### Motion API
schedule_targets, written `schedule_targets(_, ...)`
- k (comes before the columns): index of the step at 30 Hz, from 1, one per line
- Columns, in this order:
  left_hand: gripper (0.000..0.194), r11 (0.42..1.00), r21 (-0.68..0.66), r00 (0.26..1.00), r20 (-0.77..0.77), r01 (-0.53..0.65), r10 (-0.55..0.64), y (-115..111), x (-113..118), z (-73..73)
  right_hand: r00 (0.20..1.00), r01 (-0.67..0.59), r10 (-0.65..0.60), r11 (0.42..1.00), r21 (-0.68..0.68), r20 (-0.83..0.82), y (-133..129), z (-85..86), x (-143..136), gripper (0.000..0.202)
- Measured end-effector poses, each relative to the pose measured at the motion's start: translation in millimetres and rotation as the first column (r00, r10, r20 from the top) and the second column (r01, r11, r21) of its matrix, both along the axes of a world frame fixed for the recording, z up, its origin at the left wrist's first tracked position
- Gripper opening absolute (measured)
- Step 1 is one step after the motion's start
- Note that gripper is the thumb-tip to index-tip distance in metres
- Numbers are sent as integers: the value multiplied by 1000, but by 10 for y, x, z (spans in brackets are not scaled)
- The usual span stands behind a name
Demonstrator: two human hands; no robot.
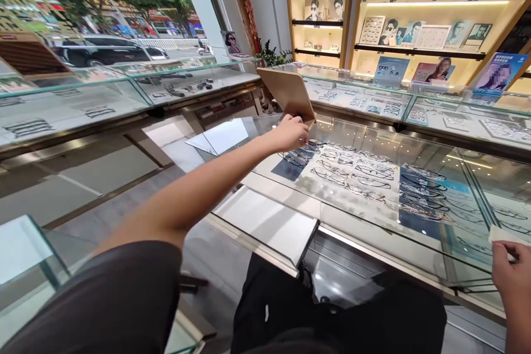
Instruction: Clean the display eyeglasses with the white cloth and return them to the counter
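Over the tabletop point(373, 135), head view: a glass-topped display case, crossed at its left end by the person's outstretched left arm.
Tilted brown panel point(286, 88): leans on the tabletop near the far edge, toward the left corner.
Left hand point(294, 131): at the panel's foot, back of the hand uppermost, fingers curled down; whether they close on the panel or merely touch it cannot be told.
Left arm point(215, 177): reaches diagonally from the black sleeve point(120, 293), almost straight at the elbow, over the tabletop's left end.
Right hand point(512, 268): beside the near edge, toward the right, thumb and fingers pinched on a pale, thin piece point(500, 234); its material is unclear.
Step in hand: judged to be handling of the panel by its foot, with the pale piece held well apart.
Next move: judged to call for a secure hold low on the panel and a steady wrist, lest it tip or scrape the glass.
Spectacles point(371, 180): in rows beneath the glass, between the two hands.
White pull-out board point(265, 221): juts from below the near edge, left of the middle.
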State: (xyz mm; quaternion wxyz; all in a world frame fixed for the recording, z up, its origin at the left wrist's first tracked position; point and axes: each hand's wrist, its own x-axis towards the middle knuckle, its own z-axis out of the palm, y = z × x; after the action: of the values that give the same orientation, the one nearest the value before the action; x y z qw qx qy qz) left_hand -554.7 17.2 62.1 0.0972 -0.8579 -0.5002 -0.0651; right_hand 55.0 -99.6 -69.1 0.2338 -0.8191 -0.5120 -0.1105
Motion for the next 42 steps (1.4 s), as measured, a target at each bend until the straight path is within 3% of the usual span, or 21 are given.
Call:
schedule_targets(4, 24, 996, 26, 995, -53, -80, 82, 491, 21, -368, 993, 12, -1, 996, 93, -115, 5, 146, -184, 21)
schedule_targets(7, 23, 994, 11, 991, -72, -111, 112, 650, -19, -587, 989, 8, 11, 992, 129, -145, 7, 179, -221, 23)
schedule_targets(10, 22, 992, 6, 989, -75, -124, 124, 705, -95, -717, 988, -2, 24, 989, 150, -150, -10, 184, -233, 23)
schedule_targets(17, 21, 990, -15, 986, -93, -138, 136, 670, -133, -778, 987, 17, 1, 994, 112, -164, -23, 208, -246, 23)
schedule_targets(23, 20, 985, 15, 981, -95, -170, 170, 470, -53, -628, 986, 25, -3, 991, 132, -168, -9, 217, -252, 20)
schedule_targets(26, 22, 978, 48, 979, -10, -201, 202, 144, 19, -406, 990, 5, 15, 990, 142, -142, -26, 211, -248, 19)
schedule_targets(28, 19, 980, -103, 975, 132, -168, 181, -240, 117, -195, 992, -8, 25, 990, 142, -121, -45, 210, -249, 20)
schedule_targets(29, 21, 968, -241, 970, 212, -64, 117, -480, 183, -83, 993, -6, 22, 990, 143, -114, -55, 211, -251, 20)
schedule_targets(31, 21, 882, -452, 960, 280, 134, -2, -1018, 340, 117, 994, 2, 14, 990, 143, -111, -71, 215, -257, 20)
schedule_targets(34, 14, 692, -690, 973, 218, 212, -80, -1778, 573, 223, 994, 4, 13, 988, 152, -113, -84, 221, -262, 17)
schedule_targets(36, 11, 543, -817, 981, 170, 193, -92, -2131, 659, 102, 994, -7, 25, 988, 157, -111, -87, 223, -255, 16)
schedule_targets(39, 6, 357, -934, 1000, 9, 1, 20, -2401, 622, -305, 993, -16, 34, 989, 148, -115, -89, 219, -234, 15)
schedule_targets(41, 14, 315, -936, 987, -142, -157, 69, -2474, 521, -612, 992, -23, 40, 990, 139, -118, -89, 211, -219, 15)
schedule_targets(42, 18, 375, -907, 980, -160, -193, 118, -2497, 467, -747, 992, -27, 43, 990, 137, -119, -88, 206, -214, 15)
